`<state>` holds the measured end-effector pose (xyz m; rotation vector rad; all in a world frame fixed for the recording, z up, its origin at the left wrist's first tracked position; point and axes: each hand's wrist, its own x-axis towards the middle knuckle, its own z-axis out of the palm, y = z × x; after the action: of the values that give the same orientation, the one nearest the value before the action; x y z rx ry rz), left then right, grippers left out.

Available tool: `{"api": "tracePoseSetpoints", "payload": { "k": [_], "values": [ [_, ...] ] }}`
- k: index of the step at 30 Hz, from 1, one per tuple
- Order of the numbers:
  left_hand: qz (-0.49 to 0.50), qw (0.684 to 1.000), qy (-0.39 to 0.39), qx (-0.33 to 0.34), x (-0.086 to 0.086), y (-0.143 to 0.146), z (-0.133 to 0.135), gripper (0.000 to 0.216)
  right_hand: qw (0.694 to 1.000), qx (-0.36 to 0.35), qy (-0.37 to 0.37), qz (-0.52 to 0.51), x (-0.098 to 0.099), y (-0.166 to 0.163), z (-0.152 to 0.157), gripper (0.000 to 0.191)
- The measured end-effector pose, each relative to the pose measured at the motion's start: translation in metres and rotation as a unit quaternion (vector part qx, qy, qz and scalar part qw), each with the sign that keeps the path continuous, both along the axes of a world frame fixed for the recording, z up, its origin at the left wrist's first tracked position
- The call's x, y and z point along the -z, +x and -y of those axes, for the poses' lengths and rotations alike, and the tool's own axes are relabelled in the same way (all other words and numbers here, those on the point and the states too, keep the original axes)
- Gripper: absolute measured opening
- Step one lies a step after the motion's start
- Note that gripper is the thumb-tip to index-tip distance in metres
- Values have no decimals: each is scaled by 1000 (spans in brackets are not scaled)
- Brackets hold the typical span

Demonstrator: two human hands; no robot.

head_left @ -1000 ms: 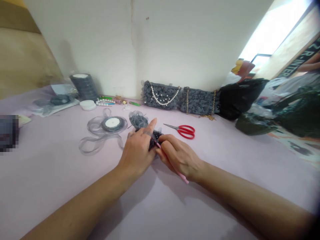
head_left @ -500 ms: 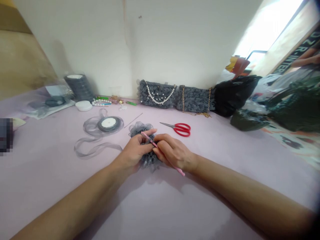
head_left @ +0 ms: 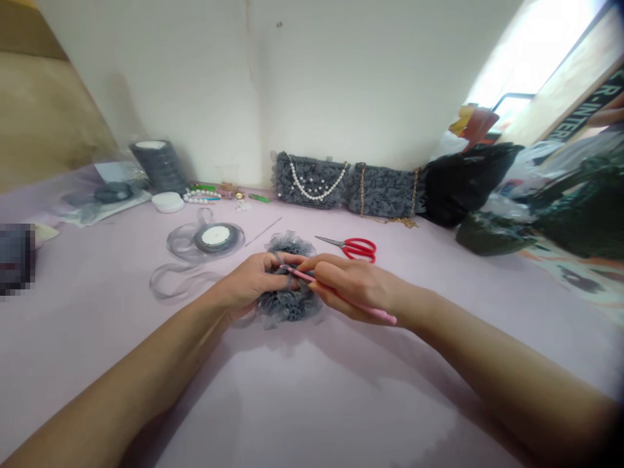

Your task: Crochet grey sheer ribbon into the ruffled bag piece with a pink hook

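Observation:
My left hand (head_left: 251, 283) pinches a ruffled grey crochet piece (head_left: 290, 309) of sheer ribbon, held just above the table. In my right hand (head_left: 358, 286) is a pink crochet hook (head_left: 383, 315), gripped like a pencil. Its tip points left and meets the ribbon by my left fingers; the exact loop there is too small to make out. Grey organza ribbon (head_left: 170, 296) trails in curls on the table to the left, beside a ribbon spool (head_left: 217, 238). Beyond my right hand lie red-handled scissors (head_left: 359, 249), blades pointing left.
Two grey ruffled bags (head_left: 312, 185) lean against the wall, one with a pearl strap, one with a gold chain. Stacked spools (head_left: 158, 166), a white round box (head_left: 168, 202) and pearl beads (head_left: 201, 195) stand back left. A black plastic bag (head_left: 468, 182) bulges at right. A thin needle-like rod (head_left: 263, 231) lies mid-table.
My right hand has moved right with the hook, which now lies flatter. The crochet piece has turned, showing more of its lower part. The whole view has shifted slightly.

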<state>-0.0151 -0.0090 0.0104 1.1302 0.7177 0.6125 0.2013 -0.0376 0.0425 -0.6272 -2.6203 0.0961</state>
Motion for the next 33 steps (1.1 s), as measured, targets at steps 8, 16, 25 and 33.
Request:
{"api": "tracePoseSetpoints", "payload": {
  "k": [8, 16, 25, 33],
  "values": [
    [-31, 999, 2, -10, -1, -1, -1, 41, 996, 15, -85, -7, -13, 3, 5, 24],
    [-38, 996, 75, 27, 0, -5, -3, 26, 911, 40, -389, -134, -19, 7, 1, 26],
    [52, 996, -31, -68, 3, 13, 9, 24, 953, 44, -109, -278, 45, -25, 1, 17],
    [-9, 996, -35, -86, 3, 19, 14, 42, 957, 163, -160, -179, 26, -27, 3, 29]
  ]
}}
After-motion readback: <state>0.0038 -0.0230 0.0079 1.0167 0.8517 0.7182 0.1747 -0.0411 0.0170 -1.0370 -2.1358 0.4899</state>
